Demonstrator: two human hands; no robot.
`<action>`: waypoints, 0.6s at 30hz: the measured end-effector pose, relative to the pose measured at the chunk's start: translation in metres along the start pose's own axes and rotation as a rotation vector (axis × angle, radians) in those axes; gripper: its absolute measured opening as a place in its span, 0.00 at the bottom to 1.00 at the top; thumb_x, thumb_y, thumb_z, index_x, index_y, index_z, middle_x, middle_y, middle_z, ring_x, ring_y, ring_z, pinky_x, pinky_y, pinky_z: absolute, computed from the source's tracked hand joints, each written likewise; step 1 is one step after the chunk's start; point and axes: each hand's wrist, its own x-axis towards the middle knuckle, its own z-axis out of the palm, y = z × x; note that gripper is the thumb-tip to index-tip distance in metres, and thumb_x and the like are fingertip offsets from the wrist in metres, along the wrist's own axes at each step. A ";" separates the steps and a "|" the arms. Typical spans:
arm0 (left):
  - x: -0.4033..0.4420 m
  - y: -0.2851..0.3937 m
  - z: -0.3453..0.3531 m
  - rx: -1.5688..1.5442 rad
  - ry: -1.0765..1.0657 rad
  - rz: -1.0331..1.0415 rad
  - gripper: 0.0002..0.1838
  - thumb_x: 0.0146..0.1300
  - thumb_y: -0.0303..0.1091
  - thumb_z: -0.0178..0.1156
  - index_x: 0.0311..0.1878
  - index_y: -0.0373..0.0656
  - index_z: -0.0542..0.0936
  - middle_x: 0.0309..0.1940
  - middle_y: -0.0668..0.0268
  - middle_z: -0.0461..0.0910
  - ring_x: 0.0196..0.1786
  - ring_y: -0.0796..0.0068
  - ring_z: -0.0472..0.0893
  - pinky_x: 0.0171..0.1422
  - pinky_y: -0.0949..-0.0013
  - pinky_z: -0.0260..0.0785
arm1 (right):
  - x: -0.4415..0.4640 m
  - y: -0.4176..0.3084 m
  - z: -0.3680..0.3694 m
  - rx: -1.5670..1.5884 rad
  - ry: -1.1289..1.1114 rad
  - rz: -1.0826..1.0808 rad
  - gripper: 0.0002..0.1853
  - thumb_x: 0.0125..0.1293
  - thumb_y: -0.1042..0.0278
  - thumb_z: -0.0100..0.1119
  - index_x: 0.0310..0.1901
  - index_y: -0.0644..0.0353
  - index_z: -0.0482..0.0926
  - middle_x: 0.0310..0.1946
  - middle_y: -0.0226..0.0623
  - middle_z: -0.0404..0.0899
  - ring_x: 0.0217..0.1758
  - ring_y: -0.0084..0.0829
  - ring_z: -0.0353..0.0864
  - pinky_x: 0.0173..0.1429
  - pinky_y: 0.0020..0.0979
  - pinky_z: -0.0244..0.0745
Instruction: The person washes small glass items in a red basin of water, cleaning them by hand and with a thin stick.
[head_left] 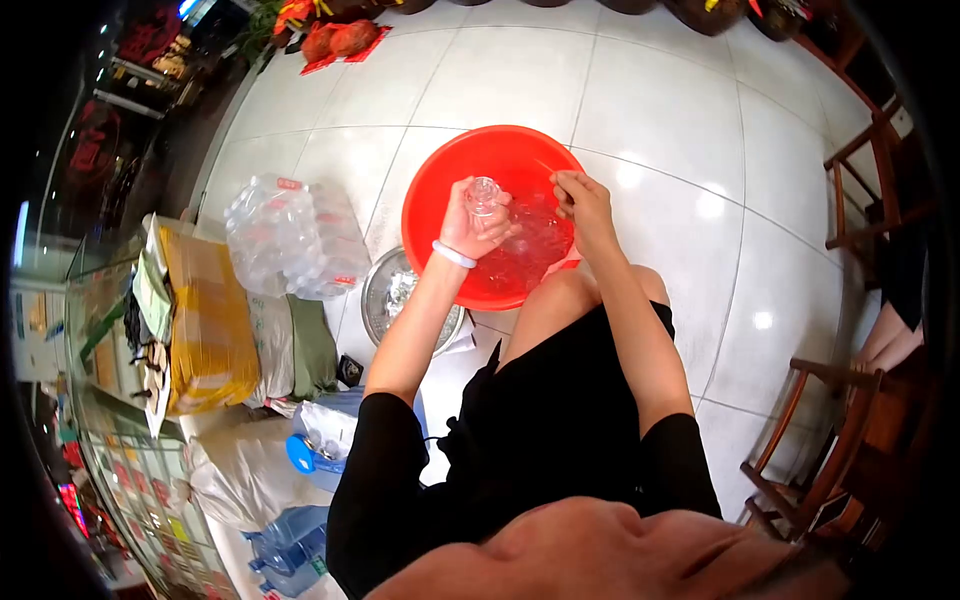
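My left hand (pixel 474 228), with a pale bracelet at the wrist, is wrapped round a small clear glass (pixel 483 194) whose round end faces up. It is held over a red plastic basin (pixel 428 190). In the basin lie water and several clear pieces (pixel 515 255), too blurred to tell apart. My right hand (pixel 585 205) hovers over the basin's right side, apart from the glass. Its fingers are pinched together, perhaps on a thin pale thing; I cannot make it out. Left of the basin stands a round metal bowl (pixel 374 300) with small clear items inside, partly hidden by my left forearm.
Shrink-wrapped clear bottles (pixel 295 235) stand left on the tiled floor (pixel 660 200). Nearby are a yellow-taped carton (pixel 208 320), sacks (pixel 240 470) and a blue water jug (pixel 290 545). Wooden chairs (pixel 820 450) and another person's leg (pixel 885 340) are at right. Dark jars (pixel 705 12) line the back.
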 end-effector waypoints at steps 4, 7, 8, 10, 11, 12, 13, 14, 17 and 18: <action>-0.009 -0.004 0.009 -0.002 -0.071 -0.069 0.33 0.58 0.63 0.30 0.28 0.39 0.71 0.08 0.70 0.62 0.06 0.78 0.54 0.34 0.71 0.60 | -0.006 0.001 0.000 -0.092 -0.087 -0.066 0.07 0.59 0.68 0.52 0.29 0.63 0.76 0.18 0.24 0.67 0.18 0.14 0.58 0.23 0.18 0.55; -0.015 -0.006 0.016 0.027 -0.024 -0.094 0.34 0.58 0.63 0.29 0.29 0.38 0.71 0.06 0.70 0.60 0.06 0.77 0.54 0.33 0.71 0.60 | -0.008 -0.002 0.000 -0.107 -0.137 -0.124 0.07 0.59 0.69 0.53 0.30 0.63 0.77 0.18 0.24 0.67 0.17 0.14 0.57 0.23 0.18 0.55; -0.015 -0.006 0.016 0.049 -0.049 -0.109 0.34 0.58 0.63 0.30 0.29 0.38 0.71 0.06 0.70 0.60 0.05 0.77 0.54 0.33 0.71 0.60 | -0.008 -0.002 0.000 -0.110 -0.138 -0.123 0.07 0.59 0.69 0.53 0.30 0.63 0.77 0.18 0.24 0.67 0.17 0.14 0.57 0.23 0.18 0.55; -0.016 -0.006 0.018 0.079 0.005 -0.107 0.33 0.58 0.62 0.31 0.29 0.38 0.71 0.06 0.70 0.61 0.06 0.77 0.54 0.33 0.70 0.60 | -0.008 -0.002 0.003 -0.137 -0.146 -0.125 0.07 0.58 0.69 0.55 0.31 0.63 0.78 0.19 0.24 0.70 0.18 0.14 0.59 0.24 0.18 0.56; -0.017 -0.006 0.018 0.111 0.058 -0.106 0.32 0.59 0.62 0.32 0.30 0.38 0.71 0.07 0.70 0.62 0.06 0.78 0.55 0.33 0.70 0.61 | -0.010 -0.003 0.006 -0.136 -0.144 -0.124 0.07 0.58 0.69 0.55 0.31 0.63 0.78 0.19 0.24 0.70 0.18 0.14 0.59 0.24 0.18 0.56; -0.017 -0.006 0.018 0.112 0.061 -0.109 0.32 0.59 0.62 0.32 0.30 0.38 0.71 0.07 0.70 0.62 0.06 0.78 0.55 0.33 0.70 0.61 | -0.012 -0.005 0.008 -0.197 -0.161 -0.178 0.07 0.58 0.70 0.54 0.31 0.65 0.78 0.20 0.25 0.72 0.21 0.14 0.64 0.27 0.17 0.59; -0.017 -0.005 0.017 0.096 0.058 -0.116 0.32 0.58 0.61 0.35 0.31 0.38 0.73 0.07 0.70 0.61 0.06 0.78 0.54 0.35 0.72 0.61 | -0.014 -0.006 0.008 -0.258 -0.177 -0.232 0.07 0.58 0.71 0.54 0.31 0.66 0.78 0.21 0.26 0.73 0.24 0.14 0.68 0.30 0.16 0.63; -0.016 -0.005 0.018 0.082 0.054 -0.124 0.31 0.57 0.60 0.37 0.32 0.38 0.74 0.07 0.70 0.61 0.06 0.78 0.53 0.36 0.73 0.61 | -0.013 -0.007 0.006 -0.255 -0.172 -0.230 0.07 0.58 0.71 0.54 0.31 0.66 0.78 0.21 0.26 0.73 0.24 0.14 0.68 0.30 0.16 0.63; -0.016 -0.005 0.023 0.086 0.082 -0.103 0.29 0.59 0.59 0.39 0.35 0.40 0.75 0.08 0.70 0.61 0.07 0.78 0.53 0.35 0.72 0.60 | -0.011 -0.008 0.003 -0.343 -0.248 -0.224 0.06 0.57 0.72 0.55 0.32 0.67 0.78 0.24 0.27 0.76 0.28 0.15 0.71 0.34 0.17 0.65; -0.017 -0.004 0.022 0.086 0.085 -0.105 0.29 0.59 0.59 0.39 0.35 0.40 0.75 0.08 0.70 0.61 0.07 0.78 0.53 0.35 0.72 0.60 | -0.011 -0.007 0.003 -0.342 -0.263 -0.282 0.06 0.57 0.73 0.55 0.33 0.66 0.78 0.24 0.27 0.76 0.28 0.15 0.71 0.34 0.17 0.65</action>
